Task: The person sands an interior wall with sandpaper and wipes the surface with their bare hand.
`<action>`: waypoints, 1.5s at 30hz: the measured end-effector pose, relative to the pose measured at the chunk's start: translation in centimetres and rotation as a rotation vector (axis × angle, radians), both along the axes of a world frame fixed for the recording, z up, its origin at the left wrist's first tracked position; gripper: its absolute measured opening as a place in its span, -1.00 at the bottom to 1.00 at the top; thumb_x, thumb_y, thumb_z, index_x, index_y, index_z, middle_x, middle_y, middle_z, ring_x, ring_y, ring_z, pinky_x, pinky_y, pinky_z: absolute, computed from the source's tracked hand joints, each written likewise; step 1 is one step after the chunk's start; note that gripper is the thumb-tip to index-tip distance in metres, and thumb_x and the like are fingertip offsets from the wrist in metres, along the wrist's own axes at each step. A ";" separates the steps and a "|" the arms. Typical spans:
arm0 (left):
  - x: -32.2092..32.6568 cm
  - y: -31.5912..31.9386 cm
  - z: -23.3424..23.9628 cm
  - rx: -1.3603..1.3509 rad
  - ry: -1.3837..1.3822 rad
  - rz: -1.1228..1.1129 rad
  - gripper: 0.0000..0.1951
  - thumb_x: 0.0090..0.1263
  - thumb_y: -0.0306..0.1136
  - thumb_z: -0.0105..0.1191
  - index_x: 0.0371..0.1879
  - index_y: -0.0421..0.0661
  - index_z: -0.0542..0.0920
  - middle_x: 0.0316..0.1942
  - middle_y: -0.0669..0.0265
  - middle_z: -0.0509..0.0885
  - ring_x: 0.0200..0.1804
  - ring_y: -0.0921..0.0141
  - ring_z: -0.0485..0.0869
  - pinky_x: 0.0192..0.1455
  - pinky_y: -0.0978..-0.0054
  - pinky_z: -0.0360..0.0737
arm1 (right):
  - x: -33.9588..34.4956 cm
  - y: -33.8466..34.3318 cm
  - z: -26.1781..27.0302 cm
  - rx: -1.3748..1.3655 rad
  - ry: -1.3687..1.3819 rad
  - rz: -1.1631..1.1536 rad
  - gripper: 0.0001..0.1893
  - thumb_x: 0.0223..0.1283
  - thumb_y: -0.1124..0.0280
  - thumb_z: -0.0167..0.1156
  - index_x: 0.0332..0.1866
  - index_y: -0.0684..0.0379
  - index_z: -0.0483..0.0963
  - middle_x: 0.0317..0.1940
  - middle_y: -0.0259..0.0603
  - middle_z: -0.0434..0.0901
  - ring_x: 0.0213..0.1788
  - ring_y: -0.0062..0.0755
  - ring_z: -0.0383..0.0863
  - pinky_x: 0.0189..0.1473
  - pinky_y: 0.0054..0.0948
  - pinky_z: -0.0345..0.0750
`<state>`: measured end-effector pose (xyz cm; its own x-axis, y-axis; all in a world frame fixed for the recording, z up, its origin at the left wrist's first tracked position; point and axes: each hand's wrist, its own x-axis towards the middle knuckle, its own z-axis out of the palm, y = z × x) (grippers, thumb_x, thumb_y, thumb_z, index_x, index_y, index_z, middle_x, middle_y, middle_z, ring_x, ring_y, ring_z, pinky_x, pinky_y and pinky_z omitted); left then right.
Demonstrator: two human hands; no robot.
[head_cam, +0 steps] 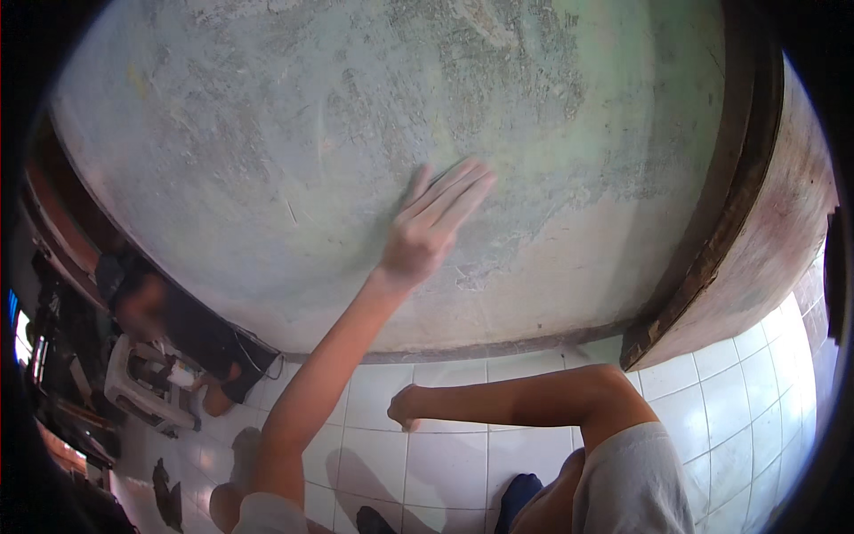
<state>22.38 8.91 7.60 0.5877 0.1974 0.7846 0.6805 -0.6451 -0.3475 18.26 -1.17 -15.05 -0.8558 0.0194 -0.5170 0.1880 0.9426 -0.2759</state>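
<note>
A worn plaster wall (574,253) with patchy green, grey and pale paint fills the upper view. My left hand (437,223) reaches up and lies against it, back of the hand towards me, fingers straight and partly spread, slightly blurred. Nothing plainly shows in it, though its palm side is hidden. Lower down, my right hand (403,407) is held in front of my body over the tiled floor, off the wall, at the end of a bent arm. Its fingers are curled in, and no object is visible in it.
White floor tiles (447,460) meet the wall's base. A projecting wall edge (700,280) stands at the right. At the left, a person (193,334) in dark clothes sits low beside a white plastic stool (123,374). A dark object (167,494) lies on the floor below them.
</note>
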 end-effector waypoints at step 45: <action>-1.0 -1.6 -4.8 -0.148 -0.136 0.030 -0.46 0.18 -0.78 -0.13 0.15 -0.08 0.57 0.18 0.24 0.59 0.32 0.24 0.47 0.38 -0.08 0.24 | 1.0 0.9 0.2 0.023 -0.095 -0.052 -0.72 0.07 0.33 0.16 -0.11 0.13 0.63 -0.13 -0.19 0.67 -0.06 -0.20 0.66 -0.17 -0.20 0.57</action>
